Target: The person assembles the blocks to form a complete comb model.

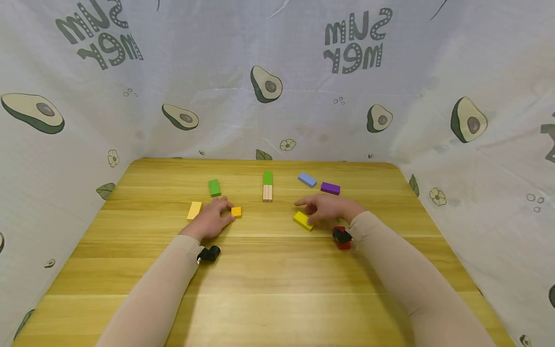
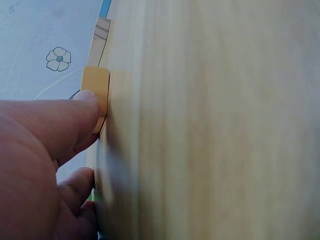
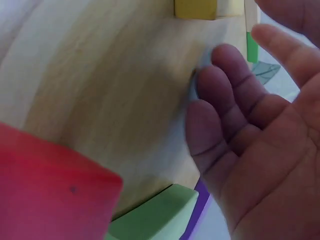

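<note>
My left hand pinches a small orange block between thumb and forefinger, low over the wooden table. In the left wrist view the thumb lies against that orange block, while the other fingers bend below. My right hand hovers by a yellow block, its forefinger stretched out to the left and the other fingers loosely bent. The right wrist view shows nothing within those fingers; the yellow block is beyond them. Whether the right thumb touches it is hidden.
A green block and a bare-wood block stand end to end at centre. Around lie a green block, a pale orange block, a blue block, a purple block, a red block and a light green block.
</note>
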A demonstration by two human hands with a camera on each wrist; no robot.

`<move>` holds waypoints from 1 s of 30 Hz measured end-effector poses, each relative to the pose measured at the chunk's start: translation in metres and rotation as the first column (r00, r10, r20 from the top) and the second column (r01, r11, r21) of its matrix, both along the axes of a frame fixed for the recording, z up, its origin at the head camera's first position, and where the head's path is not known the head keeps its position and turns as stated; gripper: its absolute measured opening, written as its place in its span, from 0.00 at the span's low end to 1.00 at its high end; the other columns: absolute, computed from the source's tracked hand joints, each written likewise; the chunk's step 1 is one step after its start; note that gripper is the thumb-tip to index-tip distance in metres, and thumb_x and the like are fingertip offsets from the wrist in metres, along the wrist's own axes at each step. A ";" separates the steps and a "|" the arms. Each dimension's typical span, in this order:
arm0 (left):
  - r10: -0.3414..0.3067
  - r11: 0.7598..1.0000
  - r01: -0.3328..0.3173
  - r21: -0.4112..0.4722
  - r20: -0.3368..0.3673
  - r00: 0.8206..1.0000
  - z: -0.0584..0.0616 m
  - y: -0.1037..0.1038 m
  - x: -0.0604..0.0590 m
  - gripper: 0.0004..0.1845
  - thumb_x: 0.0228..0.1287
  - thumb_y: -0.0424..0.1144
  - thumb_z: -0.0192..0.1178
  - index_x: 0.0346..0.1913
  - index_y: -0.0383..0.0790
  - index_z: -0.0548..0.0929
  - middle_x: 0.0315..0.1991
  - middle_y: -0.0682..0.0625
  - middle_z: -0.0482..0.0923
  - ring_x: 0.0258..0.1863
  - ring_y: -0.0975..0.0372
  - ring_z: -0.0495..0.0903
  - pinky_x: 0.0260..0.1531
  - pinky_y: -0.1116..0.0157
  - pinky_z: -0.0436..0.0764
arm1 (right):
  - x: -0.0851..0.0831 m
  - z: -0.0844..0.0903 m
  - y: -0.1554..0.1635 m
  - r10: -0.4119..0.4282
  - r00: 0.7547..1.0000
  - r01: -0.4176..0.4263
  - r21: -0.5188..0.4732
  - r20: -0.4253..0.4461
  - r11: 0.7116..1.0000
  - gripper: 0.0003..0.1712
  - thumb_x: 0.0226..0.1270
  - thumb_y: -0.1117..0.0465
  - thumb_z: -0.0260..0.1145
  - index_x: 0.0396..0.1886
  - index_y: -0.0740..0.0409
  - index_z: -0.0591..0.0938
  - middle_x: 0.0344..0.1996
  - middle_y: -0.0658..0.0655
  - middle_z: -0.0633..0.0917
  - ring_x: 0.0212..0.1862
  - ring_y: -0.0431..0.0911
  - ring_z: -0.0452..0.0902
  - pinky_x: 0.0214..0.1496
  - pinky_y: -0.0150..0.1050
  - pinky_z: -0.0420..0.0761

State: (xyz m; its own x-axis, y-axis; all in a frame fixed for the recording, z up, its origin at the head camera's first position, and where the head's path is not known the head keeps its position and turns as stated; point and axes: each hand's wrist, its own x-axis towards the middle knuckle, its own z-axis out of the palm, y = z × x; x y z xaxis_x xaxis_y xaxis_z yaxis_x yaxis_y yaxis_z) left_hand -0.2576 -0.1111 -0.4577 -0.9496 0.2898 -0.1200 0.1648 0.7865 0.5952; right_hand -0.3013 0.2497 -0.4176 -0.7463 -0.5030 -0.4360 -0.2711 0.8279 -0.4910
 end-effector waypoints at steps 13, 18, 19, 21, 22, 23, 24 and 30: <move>0.002 1.000 -0.002 0.006 0.003 1.000 -0.001 0.001 -0.001 0.17 0.67 0.48 0.53 0.56 0.49 0.73 0.73 0.43 0.50 0.73 0.47 0.40 0.69 0.44 0.41 | 0.001 -0.005 0.006 0.033 0.995 -0.031 -0.025 0.089 0.999 0.40 0.50 0.64 0.72 0.63 0.33 0.71 0.40 0.51 0.77 0.41 0.47 0.69 0.41 0.36 0.73; 0.008 1.000 -0.008 0.002 0.006 1.000 0.000 0.001 0.000 0.17 0.67 0.48 0.53 0.56 0.49 0.73 0.73 0.43 0.49 0.73 0.48 0.40 0.69 0.45 0.40 | 0.000 -0.006 0.007 0.036 0.991 -0.029 -0.056 0.130 0.998 0.40 0.50 0.67 0.71 0.62 0.36 0.71 0.40 0.53 0.76 0.41 0.47 0.68 0.40 0.36 0.72; 0.007 1.000 -0.007 0.003 0.005 1.000 0.001 0.001 0.000 0.17 0.67 0.48 0.53 0.56 0.49 0.73 0.73 0.43 0.49 0.73 0.47 0.40 0.69 0.44 0.40 | 0.000 -0.007 0.008 0.038 0.991 -0.031 -0.061 0.131 0.998 0.39 0.50 0.67 0.71 0.62 0.36 0.72 0.40 0.52 0.76 0.41 0.47 0.68 0.40 0.35 0.72; 0.009 1.000 -0.009 0.003 0.009 1.000 0.001 0.001 0.000 0.17 0.67 0.48 0.53 0.56 0.49 0.73 0.73 0.43 0.49 0.73 0.48 0.40 0.69 0.44 0.40 | 0.000 -0.008 0.008 0.040 0.990 -0.031 -0.070 0.136 0.997 0.39 0.50 0.67 0.71 0.62 0.37 0.72 0.40 0.52 0.76 0.41 0.47 0.68 0.40 0.35 0.72; 0.012 1.000 -0.012 0.002 0.012 1.000 0.001 0.001 0.000 0.17 0.67 0.48 0.52 0.57 0.49 0.72 0.73 0.43 0.49 0.73 0.48 0.40 0.69 0.45 0.40 | 0.000 -0.009 0.008 0.041 0.990 -0.031 -0.072 0.136 0.997 0.39 0.51 0.67 0.71 0.62 0.37 0.71 0.40 0.52 0.76 0.41 0.47 0.68 0.41 0.36 0.72; 0.014 1.000 -0.014 0.001 0.014 1.000 0.000 0.001 0.000 0.17 0.67 0.48 0.52 0.57 0.49 0.72 0.73 0.44 0.49 0.73 0.48 0.40 0.69 0.45 0.40 | 0.000 -0.009 0.009 0.045 0.990 -0.036 -0.071 0.130 0.997 0.38 0.51 0.66 0.71 0.62 0.37 0.71 0.40 0.52 0.76 0.41 0.47 0.68 0.40 0.36 0.72; 0.012 1.000 -0.012 0.000 0.014 1.000 0.000 0.001 0.000 0.18 0.67 0.48 0.52 0.57 0.49 0.72 0.73 0.43 0.48 0.73 0.48 0.40 0.69 0.44 0.40 | 0.000 -0.009 0.009 0.041 0.991 -0.033 -0.069 0.129 0.997 0.38 0.51 0.66 0.71 0.62 0.36 0.71 0.40 0.52 0.76 0.42 0.47 0.68 0.41 0.36 0.72; 0.013 1.000 -0.013 0.007 0.016 1.000 0.001 0.001 0.001 0.18 0.67 0.48 0.53 0.57 0.49 0.72 0.73 0.44 0.49 0.73 0.48 0.40 0.69 0.44 0.41 | 0.000 -0.012 0.010 0.011 0.992 -0.003 -0.065 0.129 0.998 0.37 0.51 0.64 0.71 0.61 0.33 0.72 0.40 0.52 0.76 0.43 0.47 0.68 0.42 0.37 0.71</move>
State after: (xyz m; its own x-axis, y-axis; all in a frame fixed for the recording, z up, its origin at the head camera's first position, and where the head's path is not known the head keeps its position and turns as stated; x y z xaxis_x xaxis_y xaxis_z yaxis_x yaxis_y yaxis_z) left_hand -0.2567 -0.1101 -0.4569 -0.9511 0.2784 -0.1334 0.1449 0.7842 0.6033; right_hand -0.3015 0.2598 -0.4293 -0.6821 -0.5382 -0.4950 -0.2080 0.7918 -0.5743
